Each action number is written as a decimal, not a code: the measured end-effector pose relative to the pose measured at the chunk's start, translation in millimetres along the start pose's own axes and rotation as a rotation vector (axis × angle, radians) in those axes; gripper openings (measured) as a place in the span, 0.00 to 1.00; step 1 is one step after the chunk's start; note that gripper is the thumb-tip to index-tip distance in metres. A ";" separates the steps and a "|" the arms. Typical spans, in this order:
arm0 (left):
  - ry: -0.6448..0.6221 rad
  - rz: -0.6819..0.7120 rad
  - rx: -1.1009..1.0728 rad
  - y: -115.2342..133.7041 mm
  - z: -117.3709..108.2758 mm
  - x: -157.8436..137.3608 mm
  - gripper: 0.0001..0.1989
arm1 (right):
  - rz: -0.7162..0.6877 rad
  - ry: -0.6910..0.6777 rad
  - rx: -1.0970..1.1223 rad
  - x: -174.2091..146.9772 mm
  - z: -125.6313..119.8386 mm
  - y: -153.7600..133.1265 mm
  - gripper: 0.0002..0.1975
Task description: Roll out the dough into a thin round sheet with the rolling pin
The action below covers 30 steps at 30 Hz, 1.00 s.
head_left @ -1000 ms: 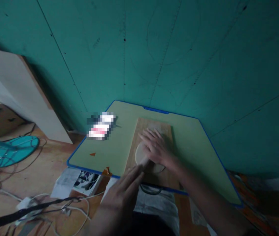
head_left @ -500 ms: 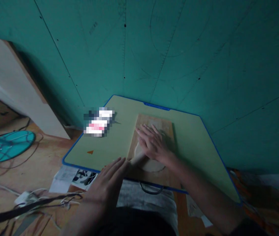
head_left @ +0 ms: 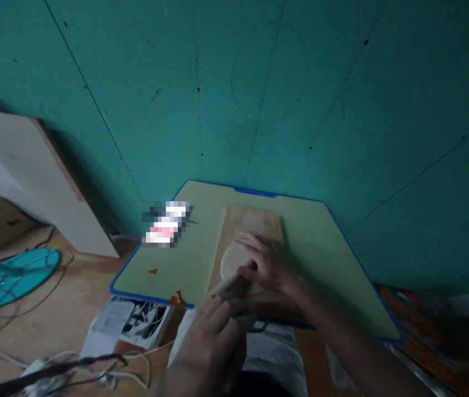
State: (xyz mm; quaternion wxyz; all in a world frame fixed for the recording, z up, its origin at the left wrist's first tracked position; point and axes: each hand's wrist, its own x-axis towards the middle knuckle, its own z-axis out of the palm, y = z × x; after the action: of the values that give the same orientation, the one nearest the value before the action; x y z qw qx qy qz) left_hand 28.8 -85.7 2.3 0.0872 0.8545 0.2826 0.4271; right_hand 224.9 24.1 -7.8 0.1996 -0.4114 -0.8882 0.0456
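While our left hand [head_left: 217, 331] sits at the near end of the rolling pin [head_left: 225, 284], our right hand [head_left: 266, 266] curls over farther up; we honestly can't tell if either's clamped on. Flat dough's [head_left: 231, 260] beside the pin, on our wooden board [head_left: 249, 221], bench [head_left: 313, 242] underneath.

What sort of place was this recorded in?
Likely a room in a home, perhaps unfinished: a bare green wall with seams and dots, a small table holding dough on a wooden board, and loose cables across the floor.
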 end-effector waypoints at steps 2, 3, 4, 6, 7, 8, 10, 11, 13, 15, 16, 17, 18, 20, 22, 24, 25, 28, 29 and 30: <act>-0.025 0.055 -0.096 5.0 11.5 -4.9 0.14 | -0.037 -0.022 -0.025 -25.1 -6.2 2.1 0.33; -0.061 0.063 -0.129 7.2 15.9 -6.0 0.13 | -0.048 -0.027 -0.045 -33.2 -7.9 2.3 0.30; -0.106 0.058 -0.148 9.2 18.9 -5.9 0.14 | -0.056 -0.028 -0.066 -38.4 -8.6 2.4 0.27; -0.166 0.018 -0.151 11.6 21.9 -1.7 0.14 | -0.052 0.001 -0.091 -41.7 -8.6 3.9 0.19; -0.168 -0.010 -0.141 11.0 22.6 2.1 0.13 | -0.039 0.033 -0.094 -41.1 -9.0 6.0 0.16; -0.164 -0.051 -0.119 8.8 23.4 6.7 0.12 | -0.012 0.077 -0.092 -40.0 -10.2 9.4 0.14; -0.177 -0.175 -0.001 -1.4 27.4 17.7 0.11 | 0.094 0.194 -0.074 -38.7 -16.6 19.2 0.12; -0.190 -0.231 0.094 -8.9 31.2 23.8 0.11 | 0.162 0.262 -0.059 -39.5 -21.9 25.0 0.13; -0.223 -0.322 0.298 -25.7 42.5 36.4 0.17 | 0.298 0.381 -0.024 -45.6 -35.4 35.9 0.14; -0.256 -0.396 0.445 -39.5 56.3 48.9 0.22 | 0.392 0.454 0.007 -57.0 -49.5 43.5 0.15; -0.277 -0.425 0.485 -43.8 62.9 54.6 0.24 | 0.426 0.473 0.017 -64.1 -55.6 45.5 0.15; -0.301 -0.443 0.510 -46.3 68.5 59.7 0.26 | 0.457 0.482 0.024 -71.5 -60.7 46.5 0.16; -0.325 -0.447 0.523 -47.1 72.9 64.1 0.27 | 0.486 0.488 0.030 -78.9 -64.7 46.6 0.16; -0.368 -0.424 0.525 -45.7 77.6 70.1 0.29 | 0.535 0.488 0.042 -92.0 -69.6 45.3 0.17; -0.398 -0.370 0.503 -44.0 77.9 72.8 0.30 | 0.572 0.479 0.061 -101.4 -72.1 43.4 0.18; -0.425 -0.282 0.449 -45.6 75.0 72.8 0.31 | 0.599 0.462 0.080 -106.5 -73.7 41.6 0.18; -0.440 -0.225 0.406 -47.9 72.1 71.6 0.31 | 0.606 0.449 0.088 -107.8 -74.2 40.5 0.18; -0.432 -0.090 0.276 -57.7 54.4 62.3 0.30 | 0.583 0.379 0.085 -107.8 -73.4 33.9 0.19; -0.380 -0.087 0.248 -60.2 44.8 57.2 0.28 | 0.555 0.351 0.066 -106.8 -71.7 29.8 0.19; -0.293 -0.112 0.233 -61.3 33.6 51.4 0.25 | 0.516 0.325 0.034 -105.1 -69.1 24.5 0.19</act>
State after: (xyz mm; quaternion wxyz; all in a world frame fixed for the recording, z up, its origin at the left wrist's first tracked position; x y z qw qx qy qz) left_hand 54.4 -3.4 -7.4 0.0517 0.8947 0.3616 0.2570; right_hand 330.6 -44.3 16.1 0.3276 -0.6221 -0.7098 0.0434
